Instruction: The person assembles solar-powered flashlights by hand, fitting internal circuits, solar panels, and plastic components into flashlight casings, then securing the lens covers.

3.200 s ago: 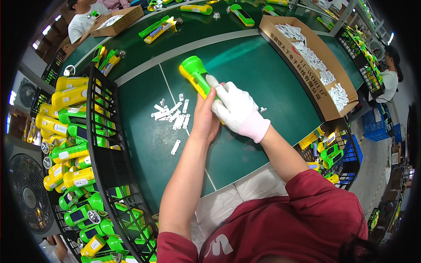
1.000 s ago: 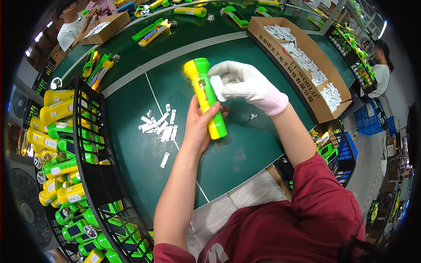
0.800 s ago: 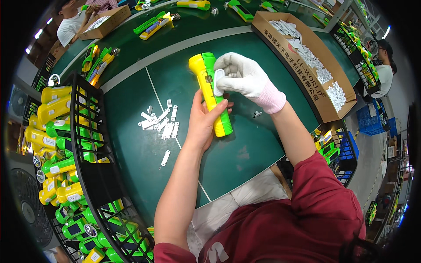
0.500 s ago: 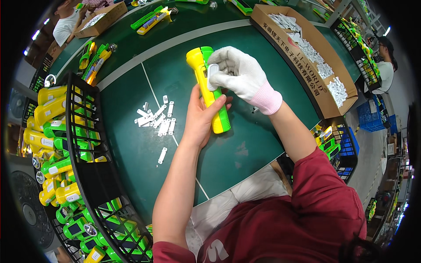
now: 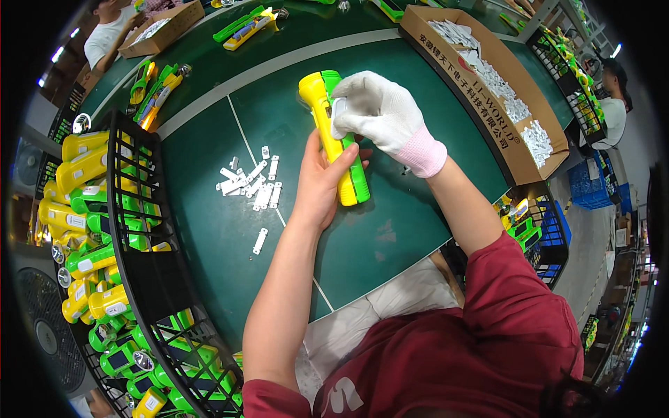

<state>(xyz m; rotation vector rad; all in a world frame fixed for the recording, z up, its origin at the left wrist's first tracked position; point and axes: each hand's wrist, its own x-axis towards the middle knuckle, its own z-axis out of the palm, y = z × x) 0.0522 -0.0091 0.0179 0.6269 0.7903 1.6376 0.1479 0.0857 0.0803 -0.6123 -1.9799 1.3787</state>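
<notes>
Near the middle of the frame, above the green table [image 5: 390,244], the left hand [image 5: 319,177] has a closed grip on a yellow-and-green torch [image 5: 333,145]. Its thumb lies across the body and its fingers wrap behind, probably to steady the torch while leaving the upper half of its seam open to the other hand. The torch tilts slightly, head toward the top of the frame.

The gloved right hand [image 5: 385,111] has a narrow pinch grip on a pale oval piece [image 5: 339,113], fingers curled over the torch's upper side; the glove hides whether the piece is seated or merely resting there.

Left of centre, white strips [image 5: 256,184] lie loosely heaped, perhaps kept there for easy reach. A long carton [image 5: 465,104] of white parts fills the upper right, and a black crate [image 5: 143,279] packed with similar torches [image 5: 85,198] stands along the left.
</notes>
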